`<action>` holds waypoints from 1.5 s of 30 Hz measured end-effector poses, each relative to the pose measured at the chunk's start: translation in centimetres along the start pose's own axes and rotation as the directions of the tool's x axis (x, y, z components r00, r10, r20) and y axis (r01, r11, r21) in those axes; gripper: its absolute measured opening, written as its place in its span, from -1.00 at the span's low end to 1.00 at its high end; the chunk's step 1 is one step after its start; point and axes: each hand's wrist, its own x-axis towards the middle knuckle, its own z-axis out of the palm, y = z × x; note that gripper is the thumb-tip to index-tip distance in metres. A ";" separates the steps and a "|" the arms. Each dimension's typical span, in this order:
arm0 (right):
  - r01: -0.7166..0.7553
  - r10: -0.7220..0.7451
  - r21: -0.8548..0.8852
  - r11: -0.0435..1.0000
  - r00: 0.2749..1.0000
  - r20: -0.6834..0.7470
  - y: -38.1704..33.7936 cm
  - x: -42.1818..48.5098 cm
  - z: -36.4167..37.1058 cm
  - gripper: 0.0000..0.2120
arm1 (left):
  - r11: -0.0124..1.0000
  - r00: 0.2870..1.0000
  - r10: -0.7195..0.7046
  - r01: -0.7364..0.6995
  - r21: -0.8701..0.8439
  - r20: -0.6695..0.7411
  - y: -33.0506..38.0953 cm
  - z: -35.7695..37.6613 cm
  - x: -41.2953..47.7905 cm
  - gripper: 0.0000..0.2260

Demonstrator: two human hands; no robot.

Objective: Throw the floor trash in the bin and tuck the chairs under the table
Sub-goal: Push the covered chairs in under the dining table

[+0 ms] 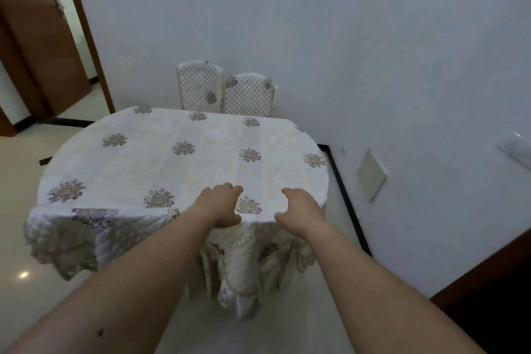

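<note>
A round table point(184, 152) under a white floral cloth fills the middle of the view. At its near edge stands a chair point(244, 267) in a cream fringed cover, its back up against the table's rim. My left hand point(221, 205) and my right hand point(300, 211) both grip the top of this chair's back, fingers curled over it and thumbs on the near side. A second quilted chair back point(86, 236) shows at the near left edge, blurred. Two more quilted chairs point(227, 92) stand at the far side against the wall. No trash or bin is in view.
A white wall runs behind and to the right of the table, with a black skirting strip point(347, 204) along the floor. A wall plate point(370, 174) sits low on the right. A brown door point(40, 46) stands open at the left. The pale tiled floor point(17, 210) lies left of the table.
</note>
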 end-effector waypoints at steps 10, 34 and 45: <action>0.005 -0.012 -0.136 0.991 0.999 -0.053 0.8 -8.1 -4.1 -0.28 | 0.998 0.997 0.063 -0.062 0.033 -0.036 4.3 -3.8 -5.6 -0.32; -0.078 0.070 -0.139 0.987 0.996 -0.060 21.7 -11.6 -13.7 -0.17 | 0.986 0.986 0.158 -0.155 0.063 -0.050 26.5 -5.2 2.0 -0.35; -0.082 0.073 -0.173 0.982 0.995 -0.061 33.8 -10.2 -18.4 -0.25 | 0.985 0.985 0.163 -0.160 0.063 -0.058 38.3 -4.7 7.9 -0.30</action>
